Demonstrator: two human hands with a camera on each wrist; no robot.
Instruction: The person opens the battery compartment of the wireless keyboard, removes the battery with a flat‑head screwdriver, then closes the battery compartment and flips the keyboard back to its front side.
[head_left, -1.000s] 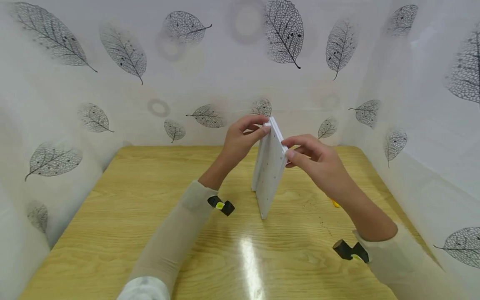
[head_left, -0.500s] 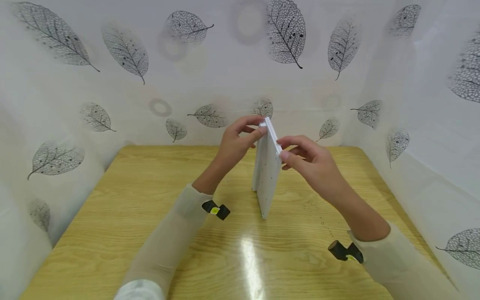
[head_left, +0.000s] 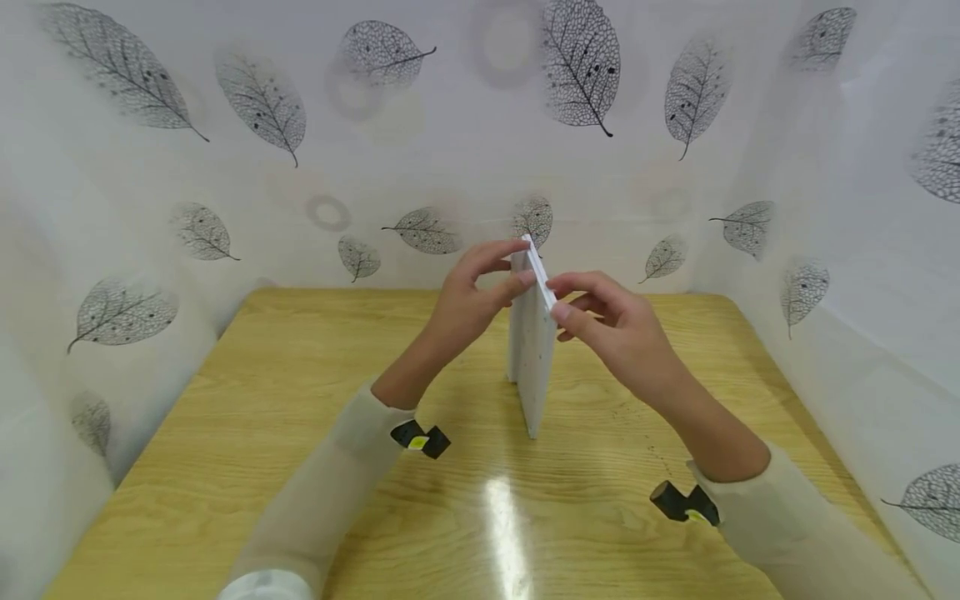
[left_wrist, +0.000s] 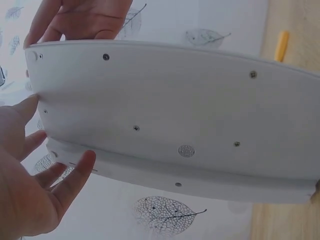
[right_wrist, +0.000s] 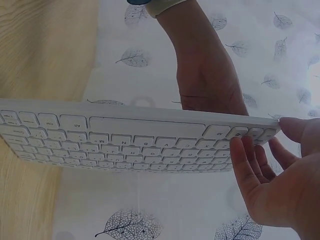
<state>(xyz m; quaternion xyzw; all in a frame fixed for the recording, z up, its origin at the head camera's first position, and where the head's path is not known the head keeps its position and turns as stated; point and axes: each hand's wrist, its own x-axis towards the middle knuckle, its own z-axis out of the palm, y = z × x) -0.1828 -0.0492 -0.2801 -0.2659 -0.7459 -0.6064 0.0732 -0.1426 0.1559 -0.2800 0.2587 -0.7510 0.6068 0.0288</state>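
A white keyboard point(head_left: 534, 358) stands on one short end on the wooden table, its screwed underside turned toward my left hand. My left hand point(head_left: 471, 296) holds its upper end, the index finger at the top edge and the thumb against the underside. At the nearer upper corner, my right hand point(head_left: 611, 321) pinches the keyboard between thumb and fingers. Screws and a round mark show on the underside of the keyboard point(left_wrist: 165, 100) in the left wrist view. White keys fill the other face of the keyboard point(right_wrist: 135, 142) in the right wrist view.
The wooden table point(head_left: 300, 400) reaches to a white curtain point(head_left: 420, 150) printed with dark leaves, which encloses the back and sides. An orange, stick-like object point(left_wrist: 282, 46) lies on the table in the left wrist view.
The keyboard's upper end has swung slightly left and stands more upright. Both hands have moved left with it, and my left thumb has slid down the keyboard, farther from the index finger.
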